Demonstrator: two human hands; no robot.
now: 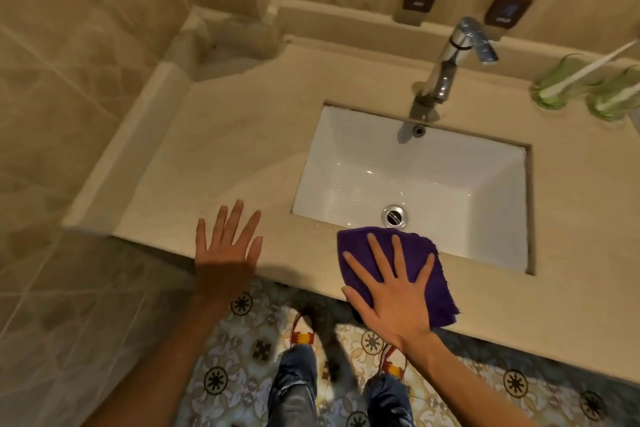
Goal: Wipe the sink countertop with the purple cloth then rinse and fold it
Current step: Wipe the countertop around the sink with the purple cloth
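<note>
Head view: two green glasses (554,88) stand on the countertop (242,135) right of the faucet (450,59), a white stick leaning out of one of them. Below the faucet, the white sink (433,166) holds only a few water drops around its drain (394,216). My right hand (391,291) lies flat with fingers spread, pressing the purple cloth (412,250) onto the counter's front strip, not clutching it. That cloth runs from the basin's near rim back toward the counter edge, its far corner overlapping the basin. My left hand (227,253) rests flat and empty on the counter beside it. Two dark wall plates carry markings too blurred to read.
</note>
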